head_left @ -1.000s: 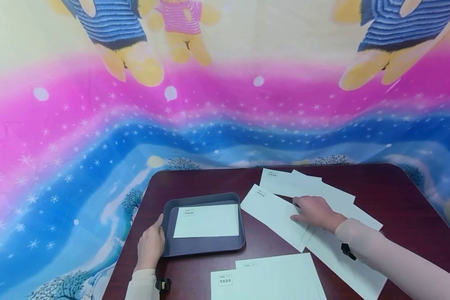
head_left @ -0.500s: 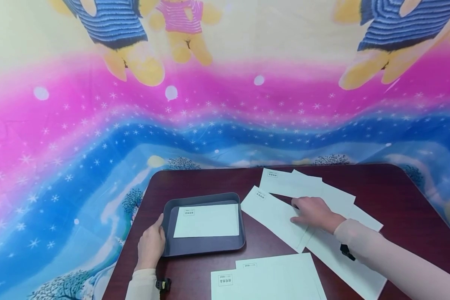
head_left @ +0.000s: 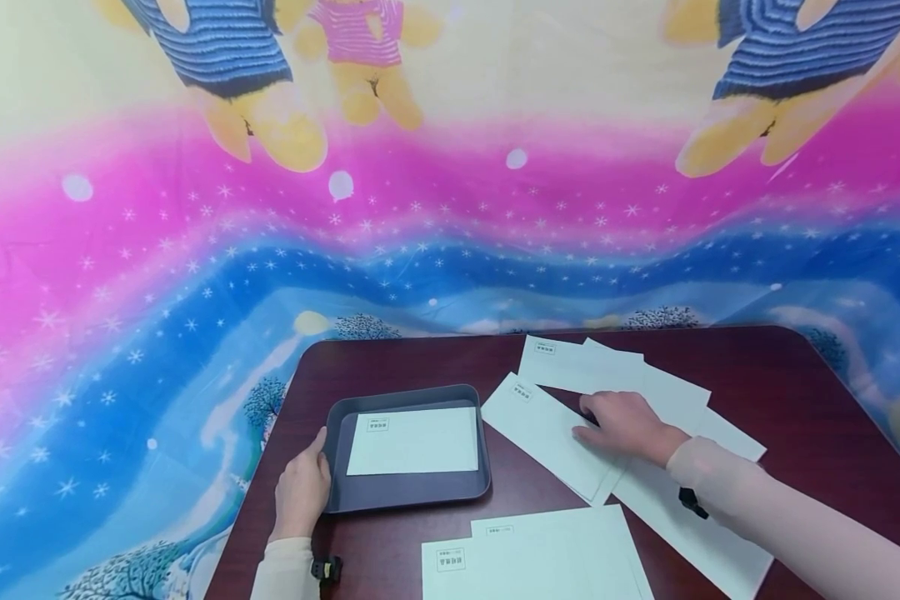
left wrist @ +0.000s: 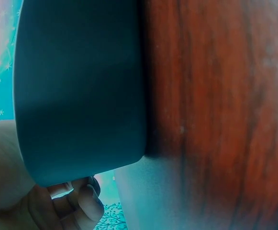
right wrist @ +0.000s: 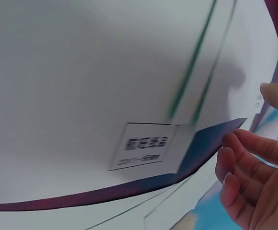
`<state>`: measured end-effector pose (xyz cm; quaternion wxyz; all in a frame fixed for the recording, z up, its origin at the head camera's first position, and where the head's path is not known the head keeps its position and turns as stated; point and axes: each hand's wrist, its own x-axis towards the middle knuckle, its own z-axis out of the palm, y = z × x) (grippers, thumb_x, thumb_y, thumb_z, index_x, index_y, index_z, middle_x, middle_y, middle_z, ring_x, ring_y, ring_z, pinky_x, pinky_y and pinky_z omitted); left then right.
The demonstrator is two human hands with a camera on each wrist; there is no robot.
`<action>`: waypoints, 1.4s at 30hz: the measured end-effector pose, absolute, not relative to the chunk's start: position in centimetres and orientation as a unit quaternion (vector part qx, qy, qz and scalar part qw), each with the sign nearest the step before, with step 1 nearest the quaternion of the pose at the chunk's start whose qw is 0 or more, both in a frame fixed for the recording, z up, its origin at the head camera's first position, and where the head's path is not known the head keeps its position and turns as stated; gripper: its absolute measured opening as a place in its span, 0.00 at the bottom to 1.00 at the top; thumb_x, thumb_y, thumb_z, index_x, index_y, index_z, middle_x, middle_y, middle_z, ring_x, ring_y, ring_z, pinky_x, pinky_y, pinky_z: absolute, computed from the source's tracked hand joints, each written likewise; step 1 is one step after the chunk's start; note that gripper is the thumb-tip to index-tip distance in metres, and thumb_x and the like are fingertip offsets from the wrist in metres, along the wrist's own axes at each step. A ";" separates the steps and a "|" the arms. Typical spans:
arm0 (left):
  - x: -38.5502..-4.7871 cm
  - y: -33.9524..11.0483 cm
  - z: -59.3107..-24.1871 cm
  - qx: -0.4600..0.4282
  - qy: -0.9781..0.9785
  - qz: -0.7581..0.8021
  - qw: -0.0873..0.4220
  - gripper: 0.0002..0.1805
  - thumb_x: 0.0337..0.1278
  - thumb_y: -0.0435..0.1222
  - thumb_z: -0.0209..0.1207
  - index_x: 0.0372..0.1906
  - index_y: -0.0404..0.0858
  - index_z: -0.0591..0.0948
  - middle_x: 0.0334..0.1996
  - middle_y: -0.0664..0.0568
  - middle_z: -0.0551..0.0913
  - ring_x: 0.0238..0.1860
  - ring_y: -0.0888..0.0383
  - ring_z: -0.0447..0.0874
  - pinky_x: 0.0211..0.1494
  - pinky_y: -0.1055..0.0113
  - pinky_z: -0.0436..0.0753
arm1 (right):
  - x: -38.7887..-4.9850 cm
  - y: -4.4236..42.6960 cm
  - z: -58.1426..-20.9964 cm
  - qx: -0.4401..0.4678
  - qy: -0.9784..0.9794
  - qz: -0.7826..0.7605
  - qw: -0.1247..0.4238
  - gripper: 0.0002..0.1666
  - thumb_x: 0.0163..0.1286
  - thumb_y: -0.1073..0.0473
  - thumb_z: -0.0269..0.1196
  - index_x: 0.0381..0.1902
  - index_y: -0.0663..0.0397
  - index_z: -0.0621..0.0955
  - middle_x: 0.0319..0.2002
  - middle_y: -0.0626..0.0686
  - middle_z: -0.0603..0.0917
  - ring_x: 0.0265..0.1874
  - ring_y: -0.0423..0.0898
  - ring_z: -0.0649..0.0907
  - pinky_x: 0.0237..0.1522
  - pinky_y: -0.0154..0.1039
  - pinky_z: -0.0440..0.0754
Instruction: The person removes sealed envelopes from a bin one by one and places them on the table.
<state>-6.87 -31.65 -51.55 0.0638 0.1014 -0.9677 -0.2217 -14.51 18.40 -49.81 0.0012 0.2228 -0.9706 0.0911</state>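
Against the left end of the dark grey tray (head_left: 405,493) is my left hand (head_left: 302,492), its thumb along the rim. In the left wrist view its fingers (left wrist: 88,203) curl past the tray's corner. A white envelope (head_left: 414,450) with a printed box lies inside the tray. My right hand (head_left: 630,423) holds the edge of a slanted white envelope (head_left: 528,417) right of the tray. In the right wrist view the thumb stands over that envelope (right wrist: 81,86) and the curled fingers (right wrist: 227,158) meet its edge; the exact contact is hard to make out.
More white envelopes overlap in a fan behind and right of the right hand, such as the far one (head_left: 562,365). Several overlapping envelopes (head_left: 540,558) lie at the near edge. The dark red table (head_left: 420,364) stands before a patterned cloth backdrop (head_left: 450,208).
The slanted envelope has turned slightly, its lower end shifting left. A second layer now shows beneath it. The right thumb has moved a little left. The left hand and tray stay still.
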 end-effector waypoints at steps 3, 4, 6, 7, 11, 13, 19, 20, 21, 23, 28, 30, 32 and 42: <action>-6.8 -31.7 -51.5 0.100 -0.968 -0.221 0.065 0.26 0.74 0.31 0.48 0.74 0.38 0.69 0.11 0.48 0.69 0.10 0.56 0.62 0.17 0.63 0.61 | -14.8 17.8 -49.5 0.227 -0.969 0.095 0.010 0.23 0.63 0.44 0.70 0.22 0.49 0.73 0.16 0.44 0.64 0.16 0.40 0.63 0.21 0.37 0.55; -6.8 -31.7 -51.4 0.100 -0.968 -0.220 0.065 0.26 0.74 0.31 0.47 0.74 0.38 0.70 0.11 0.48 0.69 0.10 0.56 0.62 0.17 0.63 0.61 | -14.8 17.6 -49.3 0.230 -0.968 0.097 0.012 0.23 0.63 0.44 0.70 0.22 0.49 0.73 0.16 0.43 0.64 0.16 0.40 0.63 0.21 0.37 0.55; -6.8 -31.6 -51.4 0.100 -0.968 -0.220 0.066 0.26 0.74 0.31 0.47 0.74 0.38 0.70 0.11 0.48 0.69 0.10 0.56 0.62 0.17 0.63 0.61 | -15.0 17.1 -49.1 0.234 -0.967 0.101 0.012 0.22 0.64 0.44 0.70 0.22 0.49 0.73 0.16 0.43 0.64 0.16 0.39 0.63 0.21 0.37 0.55; -6.8 -31.6 -51.4 0.100 -0.968 -0.219 0.066 0.26 0.74 0.31 0.48 0.74 0.38 0.70 0.11 0.48 0.69 0.10 0.56 0.62 0.17 0.63 0.61 | -15.1 16.9 -49.1 0.235 -0.966 0.103 0.012 0.22 0.64 0.43 0.70 0.23 0.48 0.73 0.16 0.43 0.63 0.16 0.39 0.63 0.21 0.36 0.55; -6.9 -31.6 -51.5 0.101 -0.968 -0.219 0.063 0.27 0.74 0.31 0.48 0.75 0.39 0.69 0.11 0.48 0.69 0.10 0.56 0.62 0.16 0.63 0.61 | -15.4 16.1 -48.8 0.238 -0.966 0.105 0.006 0.22 0.65 0.43 0.69 0.23 0.49 0.74 0.16 0.42 0.63 0.16 0.38 0.62 0.20 0.36 0.55; -6.9 -31.6 -51.6 0.102 -0.969 -0.217 0.062 0.27 0.74 0.31 0.48 0.75 0.39 0.69 0.12 0.48 0.69 0.10 0.56 0.62 0.17 0.63 0.61 | -15.5 15.7 -48.5 0.238 -0.965 0.109 0.004 0.22 0.66 0.43 0.68 0.24 0.49 0.75 0.16 0.42 0.64 0.16 0.39 0.62 0.20 0.36 0.55; -6.9 -31.6 -51.6 0.105 -0.969 -0.214 0.064 0.26 0.74 0.31 0.49 0.74 0.39 0.70 0.12 0.47 0.70 0.10 0.56 0.63 0.17 0.63 0.62 | -15.9 14.6 -47.7 0.232 -0.964 0.131 -0.001 0.17 0.67 0.42 0.67 0.33 0.50 0.82 0.19 0.41 0.72 0.18 0.38 0.68 0.20 0.36 0.62; -7.0 -31.6 -51.6 0.106 -0.969 -0.214 0.064 0.26 0.74 0.31 0.48 0.74 0.39 0.70 0.12 0.47 0.70 0.10 0.56 0.63 0.17 0.63 0.62 | -16.0 14.4 -47.5 0.232 -0.964 0.134 -0.002 0.18 0.67 0.42 0.67 0.35 0.51 0.83 0.20 0.41 0.74 0.18 0.38 0.69 0.21 0.36 0.64; -7.0 -31.6 -51.6 0.105 -0.969 -0.214 0.064 0.26 0.74 0.31 0.49 0.74 0.39 0.70 0.13 0.47 0.70 0.10 0.56 0.63 0.17 0.63 0.62 | -16.1 14.1 -47.4 0.232 -0.963 0.135 -0.002 0.18 0.68 0.42 0.67 0.37 0.51 0.83 0.21 0.41 0.76 0.18 0.37 0.70 0.21 0.35 0.65; -7.0 -31.6 -51.6 0.106 -0.969 -0.214 0.064 0.26 0.74 0.31 0.48 0.74 0.39 0.70 0.13 0.47 0.70 0.11 0.56 0.63 0.17 0.63 0.62 | -16.2 13.6 -47.0 0.235 -0.962 0.138 0.000 0.19 0.68 0.42 0.67 0.41 0.52 0.85 0.23 0.41 0.78 0.20 0.37 0.71 0.22 0.35 0.67; -6.9 -31.6 -51.7 0.105 -0.969 -0.215 0.064 0.26 0.74 0.31 0.48 0.74 0.38 0.70 0.13 0.47 0.70 0.11 0.56 0.63 0.17 0.63 0.62 | -16.2 12.1 -46.1 0.242 -0.959 0.147 0.002 0.20 0.68 0.43 0.67 0.45 0.52 0.85 0.26 0.42 0.81 0.22 0.36 0.73 0.24 0.35 0.70; -6.9 -31.6 -51.7 0.104 -0.969 -0.216 0.064 0.26 0.74 0.31 0.49 0.74 0.39 0.70 0.12 0.47 0.70 0.10 0.56 0.63 0.17 0.63 0.62 | -16.1 11.5 -45.8 0.243 -0.958 0.152 -0.002 0.20 0.68 0.42 0.67 0.45 0.52 0.85 0.26 0.42 0.81 0.22 0.36 0.74 0.24 0.36 0.71; -6.9 -31.6 -51.7 0.104 -0.968 -0.218 0.064 0.26 0.74 0.31 0.49 0.74 0.39 0.69 0.12 0.48 0.70 0.10 0.56 0.63 0.17 0.63 0.62 | -16.1 10.9 -45.6 0.246 -0.957 0.155 -0.006 0.21 0.68 0.42 0.66 0.47 0.52 0.85 0.26 0.42 0.82 0.22 0.35 0.74 0.25 0.36 0.72; -7.0 -31.6 -51.8 0.106 -0.969 -0.213 0.067 0.26 0.74 0.31 0.48 0.74 0.39 0.70 0.12 0.47 0.70 0.11 0.56 0.63 0.17 0.63 0.62 | -15.7 8.0 -45.3 0.264 -0.952 0.153 -0.006 0.20 0.69 0.41 0.65 0.47 0.50 0.85 0.26 0.40 0.81 0.22 0.34 0.74 0.26 0.35 0.72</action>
